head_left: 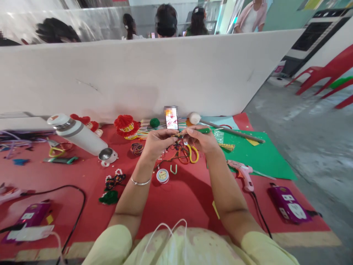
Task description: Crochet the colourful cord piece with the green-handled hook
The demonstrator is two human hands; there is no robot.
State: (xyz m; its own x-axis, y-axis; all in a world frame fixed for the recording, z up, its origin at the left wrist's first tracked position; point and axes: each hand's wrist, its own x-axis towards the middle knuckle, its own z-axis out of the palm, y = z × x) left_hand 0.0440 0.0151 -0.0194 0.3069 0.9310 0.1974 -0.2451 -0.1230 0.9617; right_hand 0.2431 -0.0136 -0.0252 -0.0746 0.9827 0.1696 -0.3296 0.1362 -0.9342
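Both hands meet over the red table, just in front of an upright phone (171, 119). My left hand (160, 142) is closed, pinching the end of a small dark cord piece (179, 135). My right hand (200, 140) is closed around a thin tool with a green handle (204, 130), its metal tip reaching the cord piece. Coloured cords dangle beneath the fingers. Yellow-handled scissors (193, 154) lie under my right hand. Nearer to me sit a round spool (162, 176) and a pale U-shaped piece (173, 169).
Left: a white thermos (75, 134), a metal-lined cup (107, 156) and a red yarn piece (127, 126). Right: a green sheet (270, 154), a pink glue gun (244, 175) and a purple power box (289, 203). A white partition (132, 77) stands behind, with people beyond.
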